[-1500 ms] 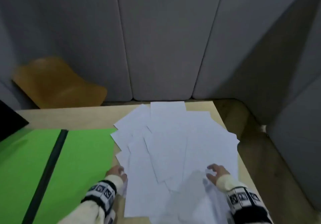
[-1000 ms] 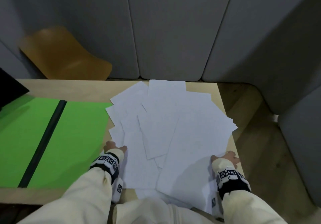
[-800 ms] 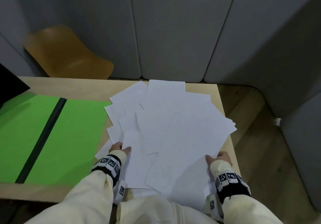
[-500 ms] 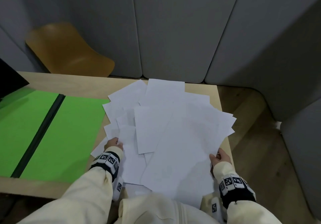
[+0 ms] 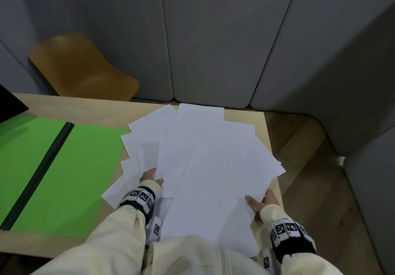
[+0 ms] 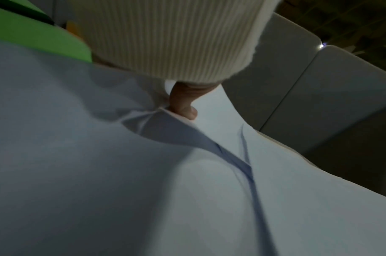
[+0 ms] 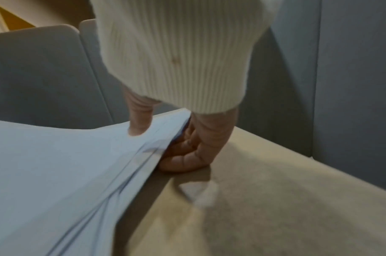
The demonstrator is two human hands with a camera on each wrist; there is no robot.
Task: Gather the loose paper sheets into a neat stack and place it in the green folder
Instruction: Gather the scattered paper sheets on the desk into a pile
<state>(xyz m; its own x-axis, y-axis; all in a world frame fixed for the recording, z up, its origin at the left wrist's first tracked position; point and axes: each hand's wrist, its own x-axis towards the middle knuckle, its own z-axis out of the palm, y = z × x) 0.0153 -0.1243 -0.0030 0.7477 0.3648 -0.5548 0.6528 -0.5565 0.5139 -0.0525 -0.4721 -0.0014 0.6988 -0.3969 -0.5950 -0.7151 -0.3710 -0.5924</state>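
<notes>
Head view high, looking down; 2 wrist views close, sharing paper sheets (image 5: pixel 205 168).

Both arms are stretched forward in cream ribbed sleeves, each wrist wrapped in a black band with square markers. The left hand (image 5: pixel 150 176) is laid with its thumb pressed down and the rest hidden. The right hand (image 5: pixel 261 202) is clamped: thumb on top, fingers (image 7: pixel 187 159) curled underneath.

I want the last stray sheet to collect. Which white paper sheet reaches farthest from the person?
The upright white paper sheet at the top of the fan: its far edge meets the wooden table's back edge, beyond every other sheet.
</notes>
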